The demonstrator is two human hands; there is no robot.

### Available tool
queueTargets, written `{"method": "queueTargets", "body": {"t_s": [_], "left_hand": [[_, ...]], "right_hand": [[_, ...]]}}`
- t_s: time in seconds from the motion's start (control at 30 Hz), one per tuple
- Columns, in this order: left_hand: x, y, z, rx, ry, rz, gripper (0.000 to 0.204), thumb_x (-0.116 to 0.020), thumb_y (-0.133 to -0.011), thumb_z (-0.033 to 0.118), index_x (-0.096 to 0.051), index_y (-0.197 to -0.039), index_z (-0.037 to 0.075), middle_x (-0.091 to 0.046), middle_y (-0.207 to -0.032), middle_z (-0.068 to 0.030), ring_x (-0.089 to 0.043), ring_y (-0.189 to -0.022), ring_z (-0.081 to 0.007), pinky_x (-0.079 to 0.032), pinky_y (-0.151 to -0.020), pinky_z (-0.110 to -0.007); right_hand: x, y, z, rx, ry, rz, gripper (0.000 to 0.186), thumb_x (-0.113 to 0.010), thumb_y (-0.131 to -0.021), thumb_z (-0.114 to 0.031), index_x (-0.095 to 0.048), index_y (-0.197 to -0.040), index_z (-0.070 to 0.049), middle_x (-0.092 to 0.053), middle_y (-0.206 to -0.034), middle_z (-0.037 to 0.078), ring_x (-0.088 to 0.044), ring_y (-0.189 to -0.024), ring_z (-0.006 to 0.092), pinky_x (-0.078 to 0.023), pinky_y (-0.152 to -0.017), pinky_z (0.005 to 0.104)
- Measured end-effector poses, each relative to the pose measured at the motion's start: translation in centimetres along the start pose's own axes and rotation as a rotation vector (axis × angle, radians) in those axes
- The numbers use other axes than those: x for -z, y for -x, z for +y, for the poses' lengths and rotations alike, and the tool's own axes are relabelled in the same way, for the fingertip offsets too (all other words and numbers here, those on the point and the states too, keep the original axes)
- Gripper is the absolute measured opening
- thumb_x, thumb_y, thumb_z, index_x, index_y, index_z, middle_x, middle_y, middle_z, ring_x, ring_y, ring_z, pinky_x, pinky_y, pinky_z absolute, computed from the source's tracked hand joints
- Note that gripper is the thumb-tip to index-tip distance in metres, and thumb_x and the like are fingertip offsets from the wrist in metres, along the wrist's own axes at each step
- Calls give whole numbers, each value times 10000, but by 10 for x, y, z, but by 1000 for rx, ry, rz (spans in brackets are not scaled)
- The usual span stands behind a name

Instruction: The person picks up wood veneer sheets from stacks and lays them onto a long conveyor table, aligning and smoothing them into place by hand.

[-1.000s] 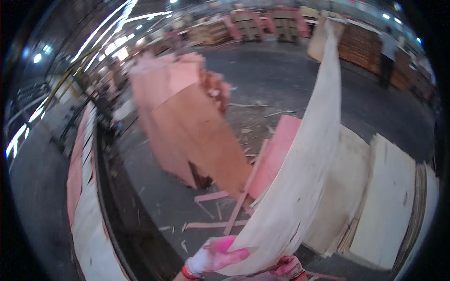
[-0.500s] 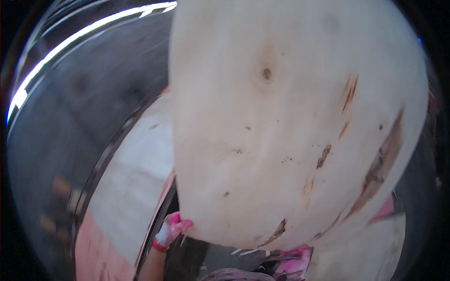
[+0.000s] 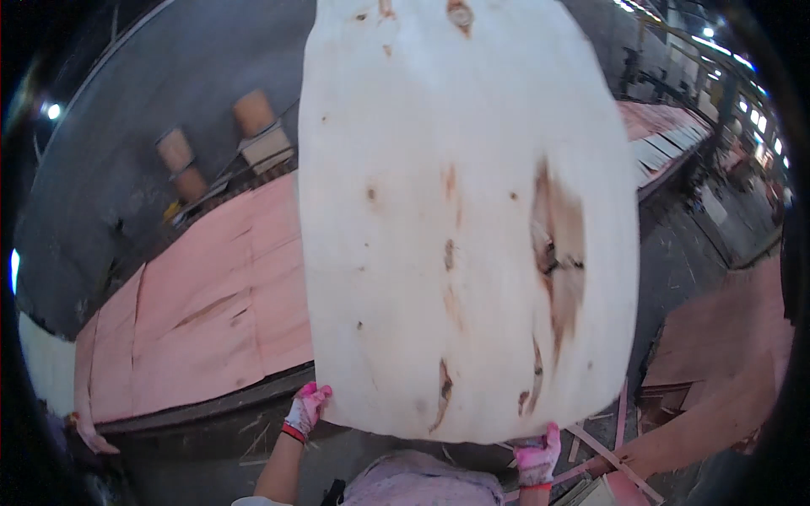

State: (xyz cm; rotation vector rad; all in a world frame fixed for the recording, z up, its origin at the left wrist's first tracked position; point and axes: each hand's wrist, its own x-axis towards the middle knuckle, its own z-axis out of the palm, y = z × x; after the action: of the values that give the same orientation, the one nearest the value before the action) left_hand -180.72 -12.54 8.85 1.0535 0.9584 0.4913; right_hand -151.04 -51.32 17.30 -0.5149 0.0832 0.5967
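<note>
A large pale wood veneer sheet (image 3: 422,253) with brown knots, streaks and small cracks fills the middle of the view, stretching away from me. My left hand (image 3: 307,409), in a white glove with pink fingers and a red cuff, is closed on its near left corner. Close to the near right corner, my right hand (image 3: 537,458) in a matching glove grips the near edge. Its fingers are partly hidden at the sheet.
On the left, a broad stack topped with pink veneer (image 3: 202,304) runs behind the held sheet. Brown cylinders (image 3: 255,113) stand beyond it. Narrow veneer strips (image 3: 620,464) litter the floor at lower right, near reddish-brown sheets (image 3: 717,337). Another pink-topped stack (image 3: 654,121) lies far right.
My view has turned, and the sheet now appears straighter and further from me. Both hands still hold its near edge. The pink stack and the right-hand floor have come into view.
</note>
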Motion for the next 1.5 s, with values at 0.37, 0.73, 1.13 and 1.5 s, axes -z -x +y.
{"method": "queueTargets", "body": {"t_s": [0.37,0.73,1.13,1.5], "left_hand": [[176,15,35,-202,440,599,374,-713,-776,105,-549,-1104,30,-622,-959,-65,-601,-867,-193,-513,-772,-336],[314,21,79,89,409,731,239,-625,-867,189,-616,-1017,2,-627,-902,-57,-596,-799,-201,-515,-773,-339],[343,67,135,-435,195,1157,121,-552,-892,146,-585,-851,37,-591,-829,-34,-566,-761,-150,-500,-747,-293],[552,-1,166,-170,10,691,317,-572,-901,290,-625,-974,-14,-636,-903,-58,-590,-797,-171,-493,-759,-302]], "right_hand": [[-99,-152,197,-508,90,38,372,-529,-907,-239,-500,-1212,-27,-570,-1193,158,-533,-1104,357,-410,-975,524],[-97,-163,387,-848,353,451,91,-528,-828,-193,-547,-779,-119,-606,-742,62,-565,-636,262,-480,-556,373],[-165,-112,456,-1160,944,548,315,-429,-847,-232,-542,-1083,-56,-607,-1087,162,-571,-980,372,-438,-874,520],[-138,-63,658,-996,447,575,114,-471,-803,-129,-543,-881,-86,-621,-1009,122,-598,-943,328,-455,-835,488]]}}
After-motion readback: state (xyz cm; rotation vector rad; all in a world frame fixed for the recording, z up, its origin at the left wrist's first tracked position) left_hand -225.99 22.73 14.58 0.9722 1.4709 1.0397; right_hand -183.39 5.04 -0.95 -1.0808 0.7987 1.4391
